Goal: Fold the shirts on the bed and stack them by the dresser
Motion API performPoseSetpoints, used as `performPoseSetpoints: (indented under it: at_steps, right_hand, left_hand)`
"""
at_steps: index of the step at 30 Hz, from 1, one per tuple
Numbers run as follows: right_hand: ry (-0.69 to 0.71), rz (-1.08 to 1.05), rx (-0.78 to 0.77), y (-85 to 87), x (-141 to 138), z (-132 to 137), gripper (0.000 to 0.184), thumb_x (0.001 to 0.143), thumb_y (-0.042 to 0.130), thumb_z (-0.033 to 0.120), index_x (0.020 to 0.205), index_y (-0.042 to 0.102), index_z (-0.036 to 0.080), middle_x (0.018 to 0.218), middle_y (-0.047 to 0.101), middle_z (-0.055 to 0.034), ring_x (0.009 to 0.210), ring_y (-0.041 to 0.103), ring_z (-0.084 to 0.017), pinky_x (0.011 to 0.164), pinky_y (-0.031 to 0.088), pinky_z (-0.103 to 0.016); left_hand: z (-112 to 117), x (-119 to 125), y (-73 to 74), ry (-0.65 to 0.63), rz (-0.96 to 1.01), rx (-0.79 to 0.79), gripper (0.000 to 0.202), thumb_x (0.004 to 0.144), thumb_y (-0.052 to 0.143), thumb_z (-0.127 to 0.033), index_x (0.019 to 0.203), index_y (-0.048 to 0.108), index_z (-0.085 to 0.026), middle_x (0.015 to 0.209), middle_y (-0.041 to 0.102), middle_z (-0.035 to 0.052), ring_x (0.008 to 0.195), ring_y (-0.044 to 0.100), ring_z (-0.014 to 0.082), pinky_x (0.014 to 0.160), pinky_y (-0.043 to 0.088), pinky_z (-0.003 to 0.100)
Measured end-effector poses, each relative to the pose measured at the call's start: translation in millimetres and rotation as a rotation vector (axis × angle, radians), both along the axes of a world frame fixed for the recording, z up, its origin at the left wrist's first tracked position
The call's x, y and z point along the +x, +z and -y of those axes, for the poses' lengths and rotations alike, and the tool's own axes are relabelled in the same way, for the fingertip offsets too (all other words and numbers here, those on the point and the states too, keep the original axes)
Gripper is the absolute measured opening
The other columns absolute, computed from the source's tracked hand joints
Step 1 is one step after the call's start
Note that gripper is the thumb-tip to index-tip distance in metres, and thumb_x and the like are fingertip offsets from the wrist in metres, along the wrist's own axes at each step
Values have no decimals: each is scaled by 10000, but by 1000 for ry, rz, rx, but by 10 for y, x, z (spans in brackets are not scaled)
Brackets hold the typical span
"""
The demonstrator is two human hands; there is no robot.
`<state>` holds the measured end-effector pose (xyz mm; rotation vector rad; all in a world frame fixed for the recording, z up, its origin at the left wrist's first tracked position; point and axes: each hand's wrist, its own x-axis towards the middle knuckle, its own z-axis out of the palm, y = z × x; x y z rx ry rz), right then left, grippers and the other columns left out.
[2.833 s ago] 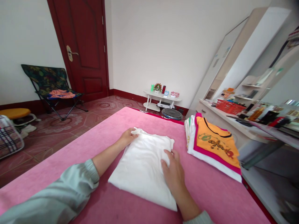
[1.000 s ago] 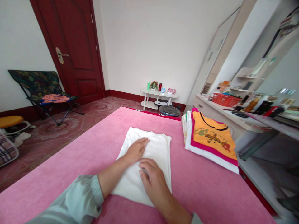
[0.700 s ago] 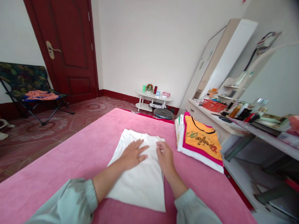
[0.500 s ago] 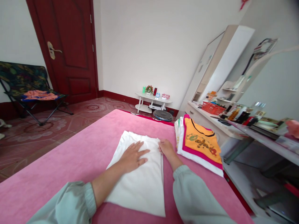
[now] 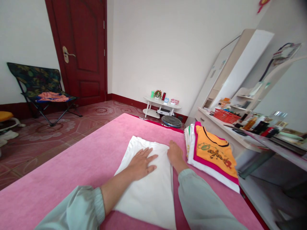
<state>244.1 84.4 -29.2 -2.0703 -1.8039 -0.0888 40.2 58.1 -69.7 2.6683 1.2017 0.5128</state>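
A folded white garment point(image 5: 146, 188) lies on the pink bed cover point(image 5: 72, 172) in front of me. My left hand point(image 5: 142, 162) rests flat on its middle, fingers spread. At the garment's far right corner sits my right hand point(image 5: 175, 154), knuckles up with the fingers curled at the cloth's edge; the fingertips are hidden. Just right of that hand stands a stack of folded clothes point(image 5: 213, 153) topped by an orange shirt with a pink border.
A white dresser point(image 5: 230, 127) with a red basket point(image 5: 226, 115), bottles and a mirror runs along the right. A small white table point(image 5: 162, 105) stands by the far wall. A folding chair point(image 5: 40, 91) and a dark red door point(image 5: 81, 51) are at left.
My right hand slid from the garment's middle to its far right corner. My left hand moved from the far left corner to lie flat on the middle. The garment looks narrower.
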Motion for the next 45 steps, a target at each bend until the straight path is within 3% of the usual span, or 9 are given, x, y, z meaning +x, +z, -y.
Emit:
performPoseSetpoints:
  at_steps: [2, 5, 9, 12, 16, 20, 25, 35, 45]
  right_hand:
    - [18, 13, 28, 15, -178, 193, 401, 815, 433, 126, 1205, 523, 95, 1152, 583, -177, 1097, 539, -263, 881, 398, -350]
    - [151, -80, 0, -106, -489, 578, 550, 868, 443, 307, 1356, 397, 59, 1354, 474, -176, 1264, 425, -247, 1032, 333, -337]
    - [279, -124, -159, -315, -700, 901, 669, 937, 243, 506, 1460, 254, 90, 1521, 259, -115, 1412, 188, -225, 1143, 143, -407]
    - [293, -37, -190, -370, -602, 847, 680, 927, 215, 567, 1473, 244, 165, 1549, 178, -57, 1433, 87, -213, 1149, 71, -432]
    - [237, 30, -210, -377, -336, 596, 691, 908, 228, 607, 1478, 231, 216, 1563, 116, -20, 1434, 60, -226, 1138, 76, -443]
    - [116, 36, -207, -407, -181, 419, 724, 903, 226, 608, 1483, 210, 176, 1565, 95, -55, 1432, 65, -223, 1135, 65, -429]
    - [12, 13, -185, -467, -161, 378, 783, 888, 226, 627, 1488, 170, 128, 1563, 91, -85, 1430, 58, -228, 1133, 47, -440]
    - [-42, 15, -190, -477, -160, 591, 771, 901, 184, 600, 1485, 161, 97, 1560, 95, -101, 1432, 25, -228, 1125, 57, -475]
    - [-79, 42, -241, -429, -155, 1067, 696, 917, 183, 558, 1481, 207, 150, 1551, 160, -104, 1423, 84, -255, 1105, 69, -526]
  left_hand:
    - [-7, 7, -21, 11, 11, 14, 540, 928, 329, -550, 1420, 354, -331, 1530, 248, 35, 1405, 207, 244, 1143, 163, 453]
    - [-30, 16, -55, 36, 20, 25, 512, 961, 290, -430, 1438, 337, -248, 1520, 270, 58, 1403, 216, 213, 1148, 172, 419]
    - [-96, -4, -87, 76, -3, 36, 502, 965, 277, -365, 1438, 343, -208, 1515, 281, 65, 1407, 203, 206, 1148, 177, 401]
    - [-194, -60, -110, 121, -28, 56, 486, 963, 283, -405, 1422, 370, -268, 1517, 279, 34, 1407, 200, 231, 1143, 169, 449]
    - [-339, -151, -141, 181, -41, 35, 526, 949, 273, -508, 1417, 378, -294, 1525, 256, 25, 1408, 189, 269, 1137, 155, 491]
    - [-401, -183, -143, 223, -40, 2, 577, 931, 253, -576, 1429, 353, -302, 1540, 208, 9, 1420, 145, 259, 1147, 123, 472]
    - [-399, -176, -116, 374, -41, -56, 701, 893, 262, -649, 1446, 327, -224, 1556, 129, 62, 1425, 94, 284, 1145, 103, 472]
    - [-203, -225, -106, 447, -93, -46, 723, 899, 220, -631, 1466, 280, -186, 1549, 141, 107, 1422, 115, 287, 1137, 117, 463]
    - [266, -429, -58, 435, -124, -43, 710, 907, 179, -616, 1470, 261, -192, 1548, 154, 105, 1418, 132, 287, 1132, 120, 462]
